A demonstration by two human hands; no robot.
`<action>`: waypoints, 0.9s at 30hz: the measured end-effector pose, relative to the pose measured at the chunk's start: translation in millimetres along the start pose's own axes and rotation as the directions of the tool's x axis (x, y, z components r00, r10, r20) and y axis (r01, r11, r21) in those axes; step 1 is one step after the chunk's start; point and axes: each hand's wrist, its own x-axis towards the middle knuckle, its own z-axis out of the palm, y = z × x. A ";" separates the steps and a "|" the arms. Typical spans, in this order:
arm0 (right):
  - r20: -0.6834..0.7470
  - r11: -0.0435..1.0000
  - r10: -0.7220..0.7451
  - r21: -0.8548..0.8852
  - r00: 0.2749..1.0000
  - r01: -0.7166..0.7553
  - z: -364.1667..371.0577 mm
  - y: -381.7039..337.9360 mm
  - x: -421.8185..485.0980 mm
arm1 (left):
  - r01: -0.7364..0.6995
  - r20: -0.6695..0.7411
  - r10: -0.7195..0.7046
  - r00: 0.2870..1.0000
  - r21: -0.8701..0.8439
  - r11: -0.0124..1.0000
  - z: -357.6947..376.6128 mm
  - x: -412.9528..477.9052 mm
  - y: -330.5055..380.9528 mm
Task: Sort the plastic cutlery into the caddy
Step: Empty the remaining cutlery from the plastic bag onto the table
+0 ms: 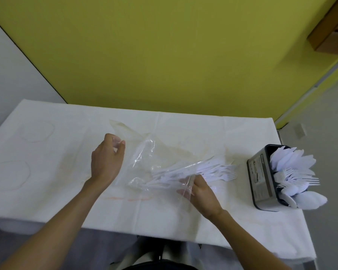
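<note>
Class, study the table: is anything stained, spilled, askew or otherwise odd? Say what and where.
The white tablecloth is stained: two faint ring marks at its left and an orange streak near the front, below the clear bag. The full caddy stands close to the table's right edge.

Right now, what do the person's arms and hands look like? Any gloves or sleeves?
No gloves and no sleeves. The left hand and right hand are bare, with no watch or bracelet at either wrist. The left forearm and right forearm stay uncovered all the way to the picture's edge. I see no markings on them.
</note>
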 end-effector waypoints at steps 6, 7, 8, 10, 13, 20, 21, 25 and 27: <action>0.283 0.910 -0.291 -0.214 0.914 0.356 33.0 -5.6 41.5 | 0.006 0.024 -0.008 1.000 0.076 0.997 -0.8 -0.2 -13.0; 0.330 0.911 -0.246 -0.241 0.911 0.333 36.8 -8.9 46.9 | 0.002 0.042 -0.004 0.999 0.046 0.999 -2.6 -1.6 -12.3; 0.377 0.917 -0.188 -0.264 0.907 0.299 39.6 -12.6 49.9 | -0.020 0.050 0.019 0.999 0.026 0.999 -5.1 -3.3 -10.4; 0.413 0.913 -0.109 -0.318 0.904 0.255 44.3 -17.1 53.0 | -0.092 0.005 0.091 0.996 0.021 0.996 -12.9 -6.0 -4.0; 0.350 0.909 -0.147 -0.320 0.925 0.266 38.4 -13.2 45.7 | -0.167 -0.120 0.171 0.978 0.035 0.985 -22.8 1.4 -1.5; 0.239 0.907 -0.372 -0.114 0.897 0.406 28.3 4.3 28.3 | -0.003 -0.037 0.012 0.999 0.228 0.974 -2.3 13.7 -28.5; 0.273 0.909 -0.354 -0.123 0.895 0.397 29.8 0.5 32.6 | 0.033 -0.043 -0.023 0.999 0.263 0.964 4.5 10.0 -29.7; 0.458 0.862 -0.258 -0.288 0.851 0.417 41.8 -14.1 39.7 | 0.098 0.027 -0.111 0.993 0.304 0.948 25.9 -13.2 -29.8; 0.497 0.859 -0.153 -0.361 0.854 0.364 47.2 -17.6 38.3 | 0.072 0.028 -0.086 0.996 0.331 0.941 33.9 -26.5 -28.9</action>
